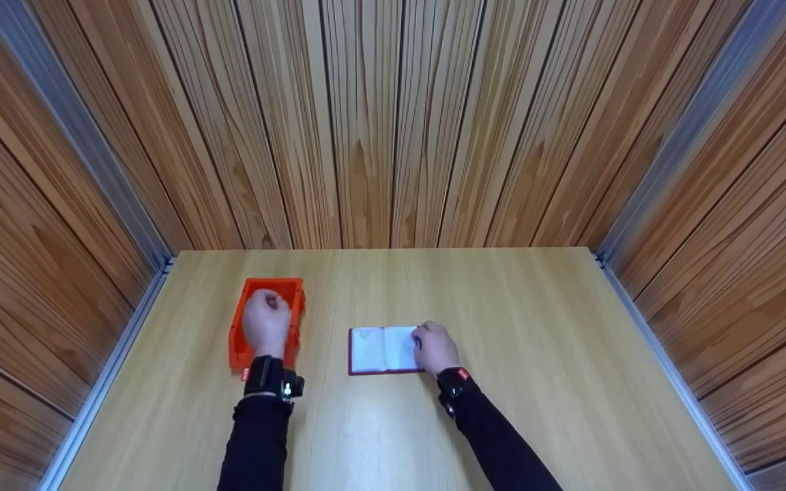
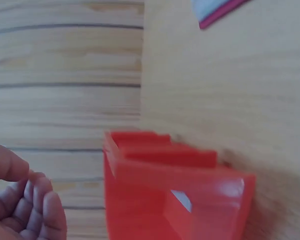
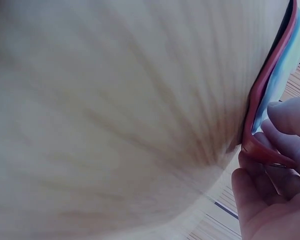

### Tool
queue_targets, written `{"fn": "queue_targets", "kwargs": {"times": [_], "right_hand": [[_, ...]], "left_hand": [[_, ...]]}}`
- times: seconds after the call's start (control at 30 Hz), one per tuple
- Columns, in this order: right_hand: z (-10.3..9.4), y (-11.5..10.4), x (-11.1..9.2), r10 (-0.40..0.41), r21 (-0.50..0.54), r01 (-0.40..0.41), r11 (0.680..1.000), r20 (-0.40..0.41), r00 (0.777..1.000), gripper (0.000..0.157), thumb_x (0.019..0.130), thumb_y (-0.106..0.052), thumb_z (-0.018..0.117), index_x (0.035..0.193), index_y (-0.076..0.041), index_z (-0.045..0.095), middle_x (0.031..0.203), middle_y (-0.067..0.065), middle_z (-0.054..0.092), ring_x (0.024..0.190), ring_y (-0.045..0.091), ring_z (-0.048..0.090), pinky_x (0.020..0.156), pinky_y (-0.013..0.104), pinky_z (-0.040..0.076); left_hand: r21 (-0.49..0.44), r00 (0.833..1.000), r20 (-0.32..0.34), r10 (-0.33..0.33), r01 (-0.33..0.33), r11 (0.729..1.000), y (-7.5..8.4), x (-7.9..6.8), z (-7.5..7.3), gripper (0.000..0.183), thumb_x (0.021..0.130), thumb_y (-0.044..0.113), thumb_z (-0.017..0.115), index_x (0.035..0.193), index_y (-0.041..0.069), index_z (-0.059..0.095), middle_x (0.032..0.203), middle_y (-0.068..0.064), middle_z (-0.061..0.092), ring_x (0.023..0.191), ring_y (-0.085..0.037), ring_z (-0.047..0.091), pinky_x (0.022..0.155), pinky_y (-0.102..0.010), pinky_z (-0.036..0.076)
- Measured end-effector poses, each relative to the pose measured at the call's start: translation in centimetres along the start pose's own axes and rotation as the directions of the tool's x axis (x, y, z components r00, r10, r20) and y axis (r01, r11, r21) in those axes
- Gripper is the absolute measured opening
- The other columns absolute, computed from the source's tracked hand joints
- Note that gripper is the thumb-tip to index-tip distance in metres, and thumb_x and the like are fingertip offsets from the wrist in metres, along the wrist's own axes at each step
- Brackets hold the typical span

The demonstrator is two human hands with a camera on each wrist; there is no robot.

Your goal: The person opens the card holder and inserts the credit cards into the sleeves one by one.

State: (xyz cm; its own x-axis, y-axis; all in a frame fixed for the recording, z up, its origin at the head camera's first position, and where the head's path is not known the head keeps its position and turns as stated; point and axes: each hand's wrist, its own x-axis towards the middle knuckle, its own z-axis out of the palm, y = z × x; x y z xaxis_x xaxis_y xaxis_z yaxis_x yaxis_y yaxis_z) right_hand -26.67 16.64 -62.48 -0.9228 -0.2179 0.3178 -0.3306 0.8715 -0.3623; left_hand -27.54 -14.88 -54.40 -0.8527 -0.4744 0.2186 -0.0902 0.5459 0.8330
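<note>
A small open notebook (image 1: 368,351) with white pages and a red cover lies on the table; a faint mark shows on its left page. At its right edge is my right hand (image 1: 437,348). The right wrist view shows this hand's fingers around the bent red cover (image 3: 262,151), the thumb above near the pages. My left hand (image 1: 267,322) hovers over an orange-red plastic bin (image 1: 237,346). Its fingers are curled and the thumb tip meets the index finger; I make out nothing between them. In the left wrist view, a small white patch (image 2: 182,200) shows inside the bin.
The light wood tabletop (image 1: 536,382) extends around the bin and the notebook. Wood-plank walls (image 1: 366,136) rise at the back and both sides, with metal rails (image 1: 666,382) along the side edges. A black wrist device (image 1: 272,378) sits on each arm.
</note>
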Motion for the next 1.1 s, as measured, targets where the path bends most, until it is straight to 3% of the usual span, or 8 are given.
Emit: {"fn": "queue_targets", "kwargs": {"times": [0.27,0.53,0.77,0.93,1.1], "right_hand": [[-0.1,-0.3,-0.1,0.028,0.005,-0.028,1.0,0.017,0.999,0.013,0.082,0.0,0.071,0.095,0.0,0.072,0.098,0.014,0.063,0.094,0.035,0.061,0.083,0.046,0.052],[0.0,-0.1,-0.1,0.017,0.001,-0.017,1.0,-0.001,1.0,0.014,0.08,0.0,0.071,0.094,-0.001,0.072,0.096,0.013,0.062,0.091,0.034,0.061,0.081,0.045,0.052],[0.2,-0.1,-0.2,-0.029,0.004,0.029,1.0,-0.057,0.998,0.012,0.075,0.003,0.072,0.086,-0.001,0.071,0.09,0.012,0.061,0.085,0.033,0.061,0.074,0.045,0.053],[0.1,-0.1,-0.1,-0.014,-0.003,0.014,1.0,-0.029,0.999,0.014,0.076,0.001,0.073,0.09,-0.001,0.071,0.094,0.013,0.061,0.089,0.033,0.06,0.078,0.045,0.052],[0.1,-0.1,-0.1,0.001,-0.011,-0.001,1.0,-0.007,1.0,0.016,0.076,0.0,0.074,0.092,-0.001,0.071,0.096,0.012,0.061,0.091,0.033,0.06,0.079,0.045,0.052]], "left_hand": [[0.053,0.984,0.09,-0.154,0.15,0.987,-2.2,0.7,-0.2,0.011,0.095,0.007,0.054,0.1,-0.001,0.06,0.095,-0.018,0.061,0.089,-0.035,0.055,0.084,-0.046,0.045],[0.21,0.938,0.264,-0.224,0.171,0.963,-3.6,1.3,0.5,0.025,0.096,0.011,0.054,0.114,-0.006,0.059,0.105,-0.024,0.062,0.096,-0.039,0.056,0.091,-0.051,0.044],[0.293,0.928,0.285,-0.238,0.152,0.944,-4.2,1.6,0.7,0.025,0.094,0.012,0.054,0.109,-0.007,0.06,0.104,-0.025,0.064,0.096,-0.041,0.057,0.089,-0.05,0.044],[0.314,0.9,0.307,-0.308,0.21,0.926,-4.1,1.6,0.8,0.019,0.094,0.014,0.054,0.103,-0.003,0.058,0.096,-0.021,0.061,0.09,-0.038,0.054,0.082,-0.047,0.044],[0.358,0.884,0.327,-0.336,0.213,0.909,-4.2,1.3,0.7,0.019,0.092,0.016,0.055,0.098,-0.002,0.056,0.092,-0.02,0.059,0.086,-0.038,0.054,0.075,-0.047,0.044]]}}
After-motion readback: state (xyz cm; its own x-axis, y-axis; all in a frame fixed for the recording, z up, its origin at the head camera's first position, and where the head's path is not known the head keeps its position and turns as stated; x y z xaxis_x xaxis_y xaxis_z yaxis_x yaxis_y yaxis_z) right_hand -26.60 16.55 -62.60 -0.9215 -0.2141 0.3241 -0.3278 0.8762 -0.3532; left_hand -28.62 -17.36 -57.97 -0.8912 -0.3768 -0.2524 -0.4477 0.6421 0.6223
